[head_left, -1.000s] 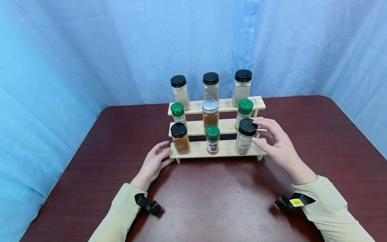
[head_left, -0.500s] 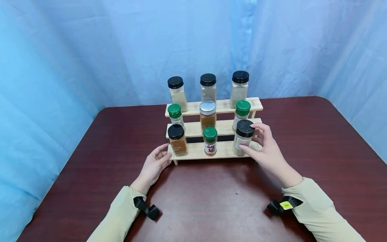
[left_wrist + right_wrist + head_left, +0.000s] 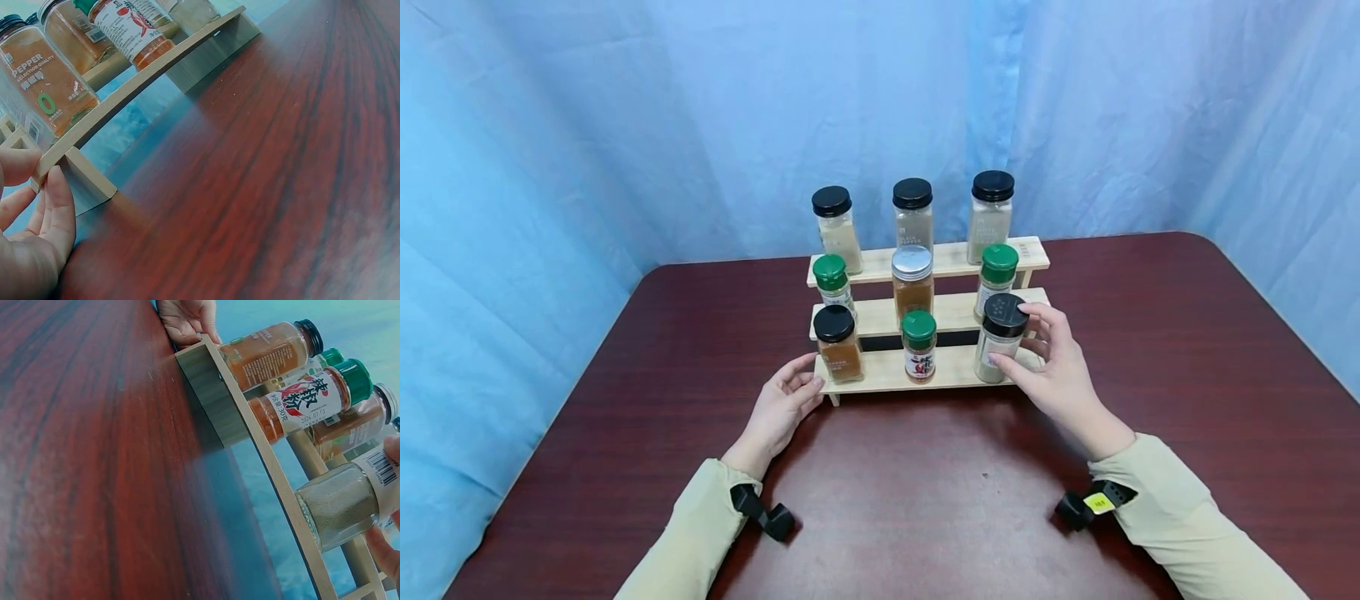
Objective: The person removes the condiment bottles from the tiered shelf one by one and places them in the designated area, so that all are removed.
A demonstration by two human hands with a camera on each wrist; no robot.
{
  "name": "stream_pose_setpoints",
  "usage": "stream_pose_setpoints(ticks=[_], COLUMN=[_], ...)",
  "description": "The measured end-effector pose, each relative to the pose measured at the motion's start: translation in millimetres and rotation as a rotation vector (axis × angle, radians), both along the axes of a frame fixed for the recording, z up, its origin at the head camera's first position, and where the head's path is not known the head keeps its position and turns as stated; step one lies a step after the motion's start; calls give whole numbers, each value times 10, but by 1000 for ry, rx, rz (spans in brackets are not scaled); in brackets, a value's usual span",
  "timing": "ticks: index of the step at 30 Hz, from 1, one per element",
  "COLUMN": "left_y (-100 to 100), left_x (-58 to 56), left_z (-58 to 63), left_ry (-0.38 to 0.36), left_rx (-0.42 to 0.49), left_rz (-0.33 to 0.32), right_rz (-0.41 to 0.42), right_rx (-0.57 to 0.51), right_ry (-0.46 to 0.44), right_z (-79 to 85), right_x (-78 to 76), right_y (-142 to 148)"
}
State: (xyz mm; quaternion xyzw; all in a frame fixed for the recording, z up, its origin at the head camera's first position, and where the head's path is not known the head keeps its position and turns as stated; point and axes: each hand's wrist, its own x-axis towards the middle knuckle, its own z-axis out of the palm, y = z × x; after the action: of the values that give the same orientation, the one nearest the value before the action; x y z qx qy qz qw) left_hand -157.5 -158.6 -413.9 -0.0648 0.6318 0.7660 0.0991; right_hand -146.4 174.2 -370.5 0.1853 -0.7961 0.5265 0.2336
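Note:
A three-tier wooden spice rack (image 3: 880, 372) stands on the table with jars on every shelf. At its lower left end, my left hand (image 3: 778, 412) pinches the shelf corner, thumb above and fingertips beneath, as the left wrist view shows. My right hand (image 3: 1060, 375) holds a black-capped spice jar (image 3: 997, 343) at the right of the bottom shelf, forefinger at the cap and thumb across the label. Pale powder (image 3: 340, 509) fills the lower part of this upright jar, its base right at the shelf. Beside it stand a green-capped chili powder jar (image 3: 919, 362) and a black-capped orange-brown pepper jar (image 3: 842, 358).
Two green-capped jars, left (image 3: 833, 279) and right (image 3: 997, 271), flank a silver-lidded jar (image 3: 913, 283) on the middle shelf. Three tall black-lidded jars, one in the centre (image 3: 913, 217), line the top. Blue curtains (image 3: 737, 125) hang behind the dark red table (image 3: 895, 500).
My right hand has moved left and closed around the jar, its thumb now over the label. The left thumb has come onto the shelf corner. The view has shifted slightly.

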Motion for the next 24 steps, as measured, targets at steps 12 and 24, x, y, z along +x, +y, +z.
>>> stream_pose_setpoints(ticks=[12,24], left_y=[-10,5], left_x=[11,4], left_z=[-9,25], left_ry=[-7,-5], left_rx=[-6,0], left_rz=[5,2], right_rz=[7,14], right_rx=[-2,-14], right_ry=[80,80], right_z=[-43,-16], right_x=[-14,-11], right_y=[28,64])
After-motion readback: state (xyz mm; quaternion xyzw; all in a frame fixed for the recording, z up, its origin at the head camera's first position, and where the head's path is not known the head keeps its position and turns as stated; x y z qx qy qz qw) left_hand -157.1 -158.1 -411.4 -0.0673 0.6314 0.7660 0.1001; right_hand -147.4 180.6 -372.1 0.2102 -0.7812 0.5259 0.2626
